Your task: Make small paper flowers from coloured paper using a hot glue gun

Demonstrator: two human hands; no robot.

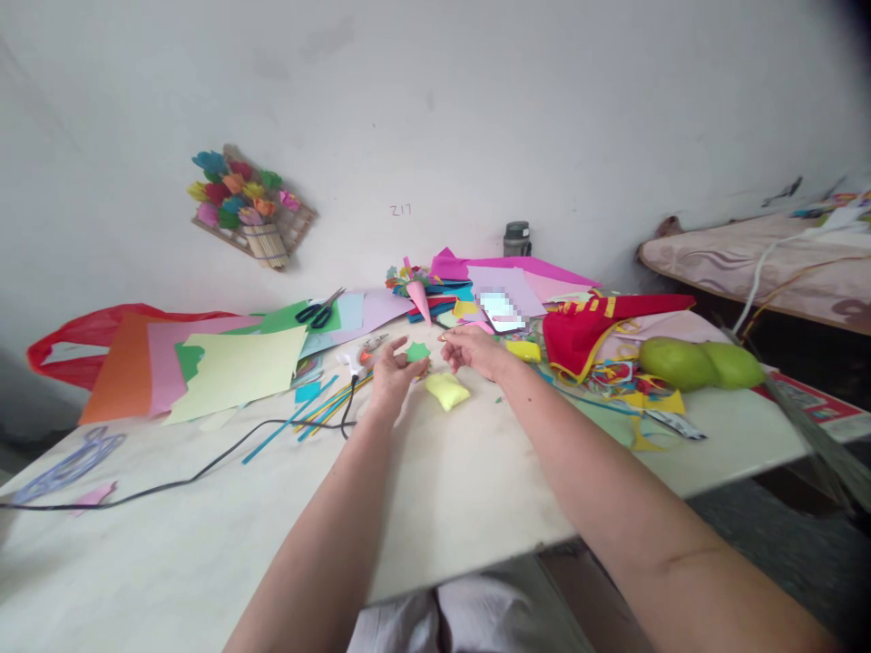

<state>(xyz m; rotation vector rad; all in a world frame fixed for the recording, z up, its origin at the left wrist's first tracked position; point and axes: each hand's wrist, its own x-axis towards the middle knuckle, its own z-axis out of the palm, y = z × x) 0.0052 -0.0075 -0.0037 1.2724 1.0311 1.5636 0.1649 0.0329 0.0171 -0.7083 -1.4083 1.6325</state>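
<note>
My left hand (pixel 393 370) is over the white table (pixel 204 535), its fingers closed on a small green star-shaped paper piece (pixel 417 351). Just right of it my right hand (pixel 472 348) has its fingertips pinched together; what they hold is too small to make out. A crumpled yellow paper lump (pixel 447 391) lies on the table just below both hands. A glue gun (pixel 358 360) with a black cord (pixel 204 472) lies to the left of my left hand.
Coloured paper sheets (pixel 231 367) and black-handled scissors (pixel 318 313) lie at the left; pink sheets (pixel 517 277), red cloth (pixel 585 336) and two green fruits (pixel 700 363) at the right. A paper flower basket (pixel 249 209) hangs on the wall. A bed (pixel 762 263) stands far right.
</note>
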